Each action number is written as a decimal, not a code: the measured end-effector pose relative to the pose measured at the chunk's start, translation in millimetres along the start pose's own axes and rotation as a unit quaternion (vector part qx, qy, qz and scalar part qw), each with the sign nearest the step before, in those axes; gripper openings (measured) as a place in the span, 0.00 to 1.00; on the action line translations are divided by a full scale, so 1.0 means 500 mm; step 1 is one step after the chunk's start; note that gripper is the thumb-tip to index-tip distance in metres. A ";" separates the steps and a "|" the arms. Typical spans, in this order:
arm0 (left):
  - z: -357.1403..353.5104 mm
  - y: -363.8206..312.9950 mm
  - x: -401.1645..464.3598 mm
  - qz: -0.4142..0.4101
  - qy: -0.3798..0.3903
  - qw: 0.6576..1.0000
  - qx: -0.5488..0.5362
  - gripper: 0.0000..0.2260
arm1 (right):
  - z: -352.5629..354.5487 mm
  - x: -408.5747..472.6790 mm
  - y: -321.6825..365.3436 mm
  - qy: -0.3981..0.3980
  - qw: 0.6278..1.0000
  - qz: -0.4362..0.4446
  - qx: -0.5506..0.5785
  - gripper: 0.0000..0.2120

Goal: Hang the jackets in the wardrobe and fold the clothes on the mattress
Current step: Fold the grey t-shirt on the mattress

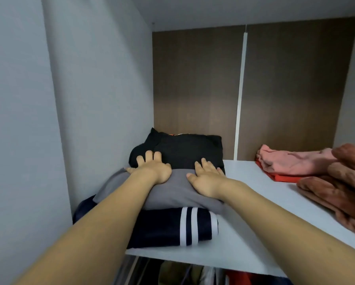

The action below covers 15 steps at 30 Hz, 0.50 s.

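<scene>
While I look along both forearms into the wardrobe, the nearest thing on the white shelf (244,233) is a folded navy garment (162,229) with two white stripes across its right end, lying flat at the shelf's front edge. On top of it sits a folded grey garment (172,194), smooth and slightly domed, its left side spilling over toward the wardrobe's side wall. My left hand (154,169) lies palm down on the far left part of the grey cloth, fingers spread and reaching onto the black fabric behind; my right hand (205,177) presses flat on the grey cloth's right side, fingers straight and splayed, so neither hand grips anything. Just behind, touching the grey piece, is a folded black garment (184,151) with a sliver of orange showing at its far edge. Off to the right, well apart, lie a pink garment (291,159) over a red one (283,177), and a fuzzy brown garment (337,188).
</scene>
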<state>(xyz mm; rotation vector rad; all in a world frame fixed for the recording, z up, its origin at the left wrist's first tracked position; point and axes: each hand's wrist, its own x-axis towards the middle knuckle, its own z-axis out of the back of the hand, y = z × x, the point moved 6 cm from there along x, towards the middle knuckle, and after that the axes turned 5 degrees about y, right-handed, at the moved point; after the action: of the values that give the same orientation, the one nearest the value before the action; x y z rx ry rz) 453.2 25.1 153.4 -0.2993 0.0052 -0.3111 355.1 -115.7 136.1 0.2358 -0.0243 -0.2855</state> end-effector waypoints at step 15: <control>0.082 -0.244 -0.329 -0.254 -0.236 0.938 0.024 0.23 | 0.200 -0.386 -0.174 -0.202 0.978 -0.008 -0.047 0.11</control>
<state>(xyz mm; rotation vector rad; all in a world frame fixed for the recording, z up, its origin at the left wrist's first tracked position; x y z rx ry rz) 262.0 -24.4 221.4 -0.3177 -0.5615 -0.7451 140.0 -165.1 215.0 0.0806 -0.4110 -0.3468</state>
